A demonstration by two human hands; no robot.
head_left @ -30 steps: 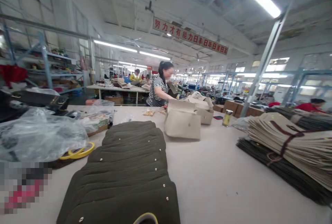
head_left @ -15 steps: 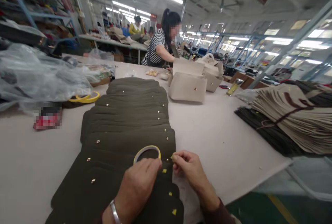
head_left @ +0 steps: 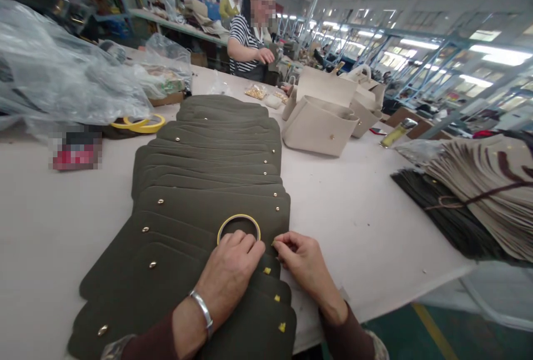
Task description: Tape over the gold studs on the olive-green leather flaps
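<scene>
Overlapping dark olive bag panels [head_left: 216, 200] run away from me in a long row, dotted with small gold metal studs. My left hand [head_left: 229, 265], with a silver bangle at the wrist, is closed on a narrow roll of yellow tape [head_left: 239, 216] above the panels. At the panels' right edge my right hand [head_left: 303, 260] pinches a small bit of yellow tape [head_left: 273, 243], touching or close above a panel; the fingers partly hide this spot. Several small yellow tape pieces [head_left: 282, 327] stick to the nearer panels along that edge.
Beige bags [head_left: 320, 126] stand beyond the panels, near a co-worker in a striped shirt [head_left: 245, 38]. Clear plastic bags [head_left: 70, 65] and more yellow tape rolls [head_left: 144, 123] lie left. Strapped beige and dark pieces [head_left: 483, 188] and a bottle [head_left: 397, 132] are right.
The camera view has tilted down and shifted. My right hand stays pinched on the tape bit at the panel edge. The co-worker has straightened, drawing an arm back from the beige bags.
</scene>
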